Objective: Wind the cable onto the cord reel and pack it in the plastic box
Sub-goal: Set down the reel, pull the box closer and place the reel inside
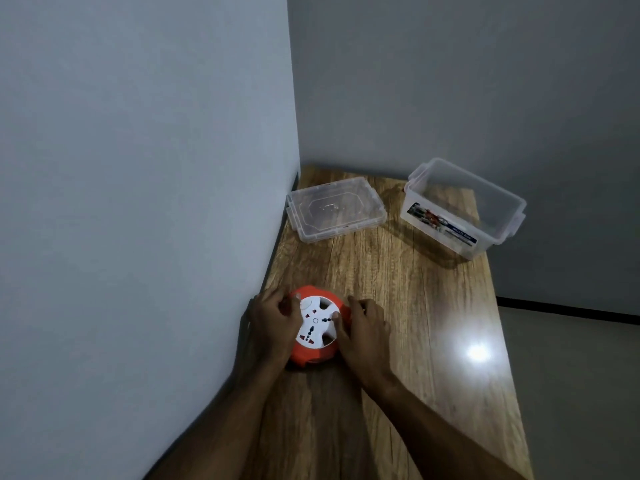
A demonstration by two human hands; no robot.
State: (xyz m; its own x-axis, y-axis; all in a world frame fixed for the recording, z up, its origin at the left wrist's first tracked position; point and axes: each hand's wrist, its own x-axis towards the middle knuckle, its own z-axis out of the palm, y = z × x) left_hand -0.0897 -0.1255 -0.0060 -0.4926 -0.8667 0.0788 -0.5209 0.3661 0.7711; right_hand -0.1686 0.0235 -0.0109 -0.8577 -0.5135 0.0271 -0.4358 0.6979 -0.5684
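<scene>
An orange cord reel (313, 355) with a white socket face lies flat on the wooden table (415, 341), close to the left wall. My left hand (272, 325) grips its left side, thumb on the white face. My right hand (363, 327) holds its right side, with a finger on the white disc. No loose cable shows outside the reel. The clear plastic box (464, 207) stands open and empty at the far right of the table, a printed label on its near wall. Its clear lid (337, 209) lies flat at the far left.
A grey wall runs along the table's left edge and another behind it. The table's right edge drops to the floor, and the box sits close to that edge. A bright light glare shows on the wood right of my hands.
</scene>
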